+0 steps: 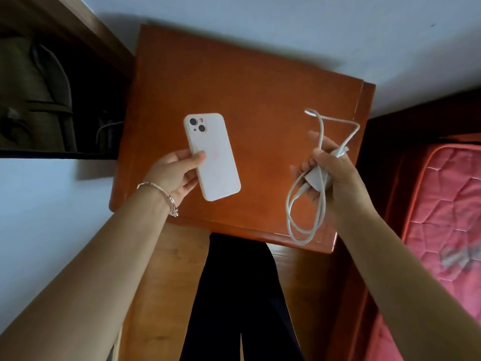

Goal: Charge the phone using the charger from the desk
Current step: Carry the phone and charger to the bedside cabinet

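A white phone (212, 156) in a pale case is face down, camera lenses at its far end, held above the orange-brown wooden desk (260, 82). My left hand (177, 173) grips its left edge, thumb across the back. My right hand (329, 173) is closed on a white charger (316, 178), the plug block in my palm. Its white cable (303, 214) hangs in loops below my hand, past the desk's near edge. The cable's free connector end (311, 112) sticks up beyond my fingers. Phone and connector are apart.
A pink quilted mattress (447, 217) lies at the right, close to the desk. A dark shelf opening (52, 100) with bags sits at the upper left. White wall runs behind the desk. My dark trouser legs (242, 308) stand in front of the desk.
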